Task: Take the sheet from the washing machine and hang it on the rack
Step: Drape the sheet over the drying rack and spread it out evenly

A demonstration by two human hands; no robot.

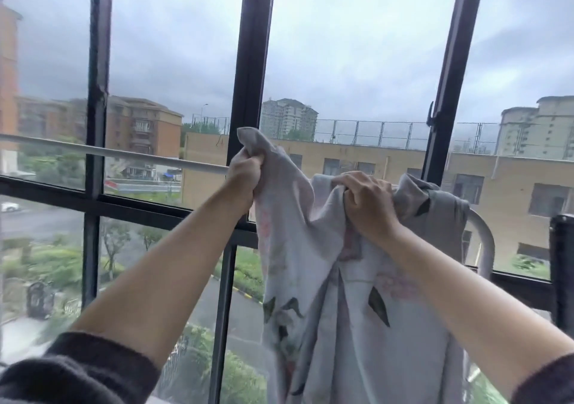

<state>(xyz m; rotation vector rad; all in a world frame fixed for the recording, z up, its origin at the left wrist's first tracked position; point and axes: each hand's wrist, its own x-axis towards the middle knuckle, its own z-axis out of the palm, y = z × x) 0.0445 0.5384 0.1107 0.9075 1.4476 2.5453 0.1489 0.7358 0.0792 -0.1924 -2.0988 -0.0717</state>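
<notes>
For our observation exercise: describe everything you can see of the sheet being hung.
The sheet is pale grey-white, thin-looking cloth printed with faint pink blooms and dark leaves. It hangs bunched in long folds, its right part seemingly draped over the white rail. The left hand grips a raised corner; the right hand grips a bunch near the top.

A big window (251,62) with dark bars looks out on a town. The sky (357,31) is grey and full of clouds. On the left stands a brown building (143,127). A tall tower (287,115) is far off in the middle. A long yellow building (512,180) has a wire fence (366,130) on its roof. Down below are small green trees (115,236), a grey road (40,222) and a white car (9,207) at the left edge.
</notes>
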